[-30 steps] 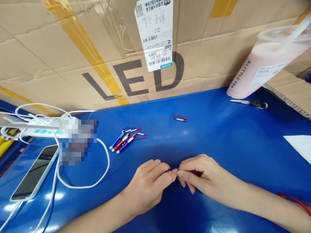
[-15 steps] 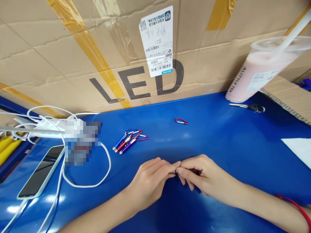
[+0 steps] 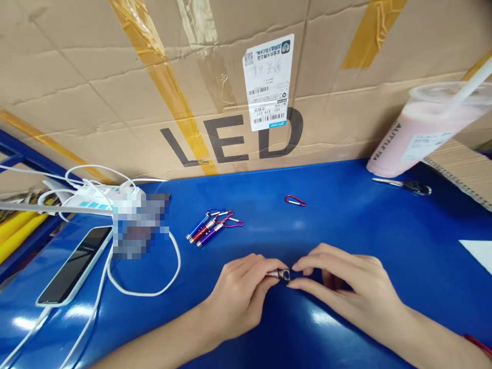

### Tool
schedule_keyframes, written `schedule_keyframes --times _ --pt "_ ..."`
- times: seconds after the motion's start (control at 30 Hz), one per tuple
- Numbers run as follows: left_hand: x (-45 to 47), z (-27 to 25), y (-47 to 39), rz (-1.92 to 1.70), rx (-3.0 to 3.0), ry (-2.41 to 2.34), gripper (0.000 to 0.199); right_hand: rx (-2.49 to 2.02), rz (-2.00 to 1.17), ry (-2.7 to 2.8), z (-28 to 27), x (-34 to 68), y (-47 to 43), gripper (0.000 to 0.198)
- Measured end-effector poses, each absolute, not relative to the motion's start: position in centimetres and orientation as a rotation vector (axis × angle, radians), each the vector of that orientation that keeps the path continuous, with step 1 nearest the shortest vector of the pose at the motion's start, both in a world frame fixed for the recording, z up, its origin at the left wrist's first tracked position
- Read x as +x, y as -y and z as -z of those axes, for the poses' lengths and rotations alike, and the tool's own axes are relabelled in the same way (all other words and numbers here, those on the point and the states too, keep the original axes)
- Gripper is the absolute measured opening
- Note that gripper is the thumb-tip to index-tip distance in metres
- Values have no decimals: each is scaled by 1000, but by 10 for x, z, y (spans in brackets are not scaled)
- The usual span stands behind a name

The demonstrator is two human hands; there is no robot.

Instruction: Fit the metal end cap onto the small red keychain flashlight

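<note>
My left hand (image 3: 244,294) is closed around a small keychain flashlight (image 3: 283,274). Its silver end with a bit of red and a dark opening sticks out past the thumb and forefinger; the fingers hide the rest. Just to the right, my right hand (image 3: 349,284) has its thumb and forefinger parted near that end, with nothing visible between them. Beyond my left hand lie three mini flashlights side by side: blue (image 3: 198,228), red (image 3: 203,231) and purple (image 3: 210,235), each with a carabiner clip. A loose red carabiner (image 3: 295,200) rests farther back on the blue table (image 3: 277,338).
A cardboard box (image 3: 223,66) stands along the table's back. At the right are a cup of pink drink (image 3: 413,130), a key (image 3: 407,185) and white paper (image 3: 480,253). At the left lie a phone (image 3: 75,269), white cables (image 3: 144,294) and a power strip (image 3: 96,197).
My right hand has drawn away to the right from the flashlight, its fingers now parted. The flashlight's end now shows in my left hand. The whole view has shifted slightly.
</note>
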State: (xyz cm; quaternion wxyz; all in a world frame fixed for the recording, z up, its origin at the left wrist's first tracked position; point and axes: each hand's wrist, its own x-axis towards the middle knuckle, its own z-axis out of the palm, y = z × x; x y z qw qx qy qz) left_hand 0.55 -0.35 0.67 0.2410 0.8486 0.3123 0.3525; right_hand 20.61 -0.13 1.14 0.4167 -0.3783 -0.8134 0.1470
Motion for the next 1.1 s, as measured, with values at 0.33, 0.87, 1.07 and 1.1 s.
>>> schedule_keyframes --times 0.33,0.87,1.07,1.1 --pt "3 -5 4 -796 2256 -804 18 -859 -382 2094 -13 210 0 13" --pt "6 0 1 -991 2390 -691 15 -1135 -1317 1697 -11 198 -3 8" --pt "7 3 0 -1066 2512 -722 15 -1355 -1679 1426 -18 194 -6 4" --pt "7 2 1 -1075 2523 -720 15 -1360 -1693 1414 -20 194 -6 5"
